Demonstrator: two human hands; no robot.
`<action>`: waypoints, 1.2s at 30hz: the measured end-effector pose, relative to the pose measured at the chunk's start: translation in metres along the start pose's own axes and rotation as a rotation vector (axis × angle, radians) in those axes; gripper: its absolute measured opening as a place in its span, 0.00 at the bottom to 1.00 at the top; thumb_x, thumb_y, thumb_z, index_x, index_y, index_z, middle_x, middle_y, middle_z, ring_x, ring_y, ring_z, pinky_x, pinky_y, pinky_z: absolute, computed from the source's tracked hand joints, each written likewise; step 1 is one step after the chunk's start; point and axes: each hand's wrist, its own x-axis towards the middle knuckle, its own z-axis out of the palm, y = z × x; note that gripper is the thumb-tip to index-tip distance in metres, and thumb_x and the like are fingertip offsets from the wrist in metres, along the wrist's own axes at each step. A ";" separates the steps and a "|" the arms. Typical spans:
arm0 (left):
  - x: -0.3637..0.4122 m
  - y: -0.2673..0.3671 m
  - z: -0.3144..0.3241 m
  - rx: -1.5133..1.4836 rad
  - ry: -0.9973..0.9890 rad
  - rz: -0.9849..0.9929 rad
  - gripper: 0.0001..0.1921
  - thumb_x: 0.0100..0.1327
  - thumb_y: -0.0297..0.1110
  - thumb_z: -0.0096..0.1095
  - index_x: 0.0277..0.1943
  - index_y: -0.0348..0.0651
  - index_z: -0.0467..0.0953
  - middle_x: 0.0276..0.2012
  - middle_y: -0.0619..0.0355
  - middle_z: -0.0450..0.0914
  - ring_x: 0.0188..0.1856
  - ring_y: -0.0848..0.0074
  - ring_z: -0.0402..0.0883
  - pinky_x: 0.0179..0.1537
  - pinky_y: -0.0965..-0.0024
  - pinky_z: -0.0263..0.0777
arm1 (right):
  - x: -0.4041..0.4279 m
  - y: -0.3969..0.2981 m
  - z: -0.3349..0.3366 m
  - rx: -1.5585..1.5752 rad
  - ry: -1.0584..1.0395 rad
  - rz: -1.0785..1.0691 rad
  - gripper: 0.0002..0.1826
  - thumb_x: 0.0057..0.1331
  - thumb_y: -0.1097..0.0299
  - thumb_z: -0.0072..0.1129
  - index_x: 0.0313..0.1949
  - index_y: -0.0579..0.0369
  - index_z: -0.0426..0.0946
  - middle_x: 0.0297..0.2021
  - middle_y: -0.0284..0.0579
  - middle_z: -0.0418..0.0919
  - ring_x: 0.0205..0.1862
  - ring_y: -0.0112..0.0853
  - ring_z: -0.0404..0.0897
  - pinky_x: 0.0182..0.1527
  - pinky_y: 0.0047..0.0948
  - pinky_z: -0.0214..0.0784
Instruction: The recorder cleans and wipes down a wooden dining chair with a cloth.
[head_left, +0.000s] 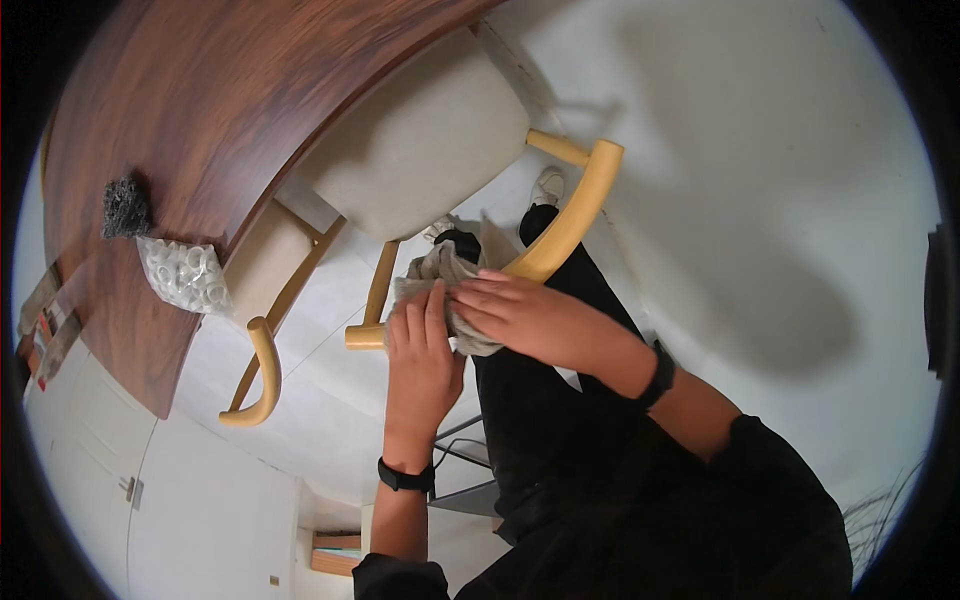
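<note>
A chair with a pale padded seat stands before me, its curved yellow wooden top rail facing me. A crumpled grey-beige cloth is draped around the middle of that rail. My left hand grips the cloth and rail near the rail's left end, fingers bent over the top. My right hand lies across the cloth just to the right, its fingers pressed onto it and pointing left. The fingertips of both hands nearly meet. The rail's middle is hidden under cloth and hands.
A dark wooden table with a curved edge overhangs the seat. On it are a dark grey mesh-like bundle and a clear bag of white plastic rings. A second chair stands at left, near a white door. A white wall lies right.
</note>
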 end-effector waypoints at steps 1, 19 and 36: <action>0.001 0.004 0.002 -0.128 0.003 0.003 0.41 0.50 0.17 0.66 0.69 0.33 0.58 0.59 0.41 0.68 0.59 0.47 0.67 0.62 0.50 0.63 | -0.009 0.008 -0.006 0.192 -0.002 0.006 0.23 0.64 0.71 0.50 0.59 0.62 0.72 0.57 0.50 0.75 0.62 0.45 0.72 0.71 0.43 0.58; 0.103 0.050 0.048 -0.375 0.156 -0.168 0.14 0.72 0.37 0.55 0.50 0.32 0.69 0.42 0.35 0.77 0.44 0.40 0.76 0.47 0.48 0.69 | -0.028 0.125 -0.062 1.571 0.974 0.707 0.23 0.77 0.65 0.42 0.67 0.59 0.61 0.61 0.44 0.71 0.63 0.33 0.70 0.67 0.33 0.59; 0.279 -0.030 0.164 -0.489 -0.296 -0.268 0.26 0.75 0.39 0.45 0.65 0.25 0.58 0.55 0.35 0.76 0.59 0.54 0.76 0.59 0.62 0.67 | 0.000 0.225 0.047 1.065 0.617 0.850 0.18 0.75 0.65 0.47 0.60 0.58 0.68 0.51 0.44 0.77 0.49 0.32 0.79 0.51 0.31 0.74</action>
